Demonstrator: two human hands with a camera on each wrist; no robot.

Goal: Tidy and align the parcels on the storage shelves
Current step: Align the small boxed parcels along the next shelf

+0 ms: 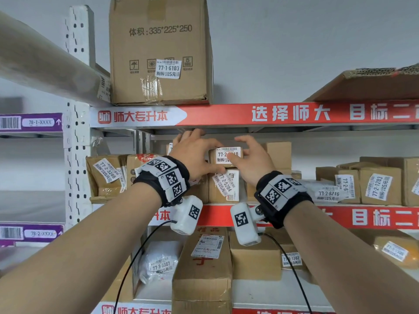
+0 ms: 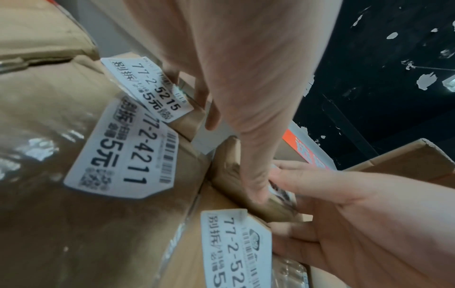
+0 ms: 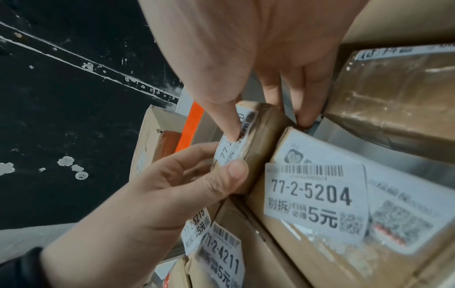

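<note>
A small brown parcel [image 1: 226,155] with a white label lies on top of the box labelled 77-2-5204 [image 1: 224,189] on the middle shelf [image 1: 362,217]. My left hand [image 1: 206,152] grips the parcel's left end, thumb on the lower front corner and fingers over the top. My right hand [image 1: 240,150] pinches its right end. In the right wrist view the right thumb [image 3: 229,124] presses the parcel's label [image 3: 234,150], with the fingers [image 3: 305,109] behind the small parcel [image 3: 263,140]. The left wrist view shows my left thumb [image 2: 256,187] on the parcel [image 2: 226,171].
Box 77-2-4211 [image 2: 118,148] and parcel 77-2-5215 [image 2: 152,89] sit just left of the hands. Box 77-2-3208 [image 1: 106,173] stands further left; box 77-2-1203 [image 1: 378,186] and bag 77-2-6216 [image 1: 326,193] are to the right. The red beam [image 1: 272,114] hangs close overhead, bearing big box 77-1-6103 [image 1: 161,53].
</note>
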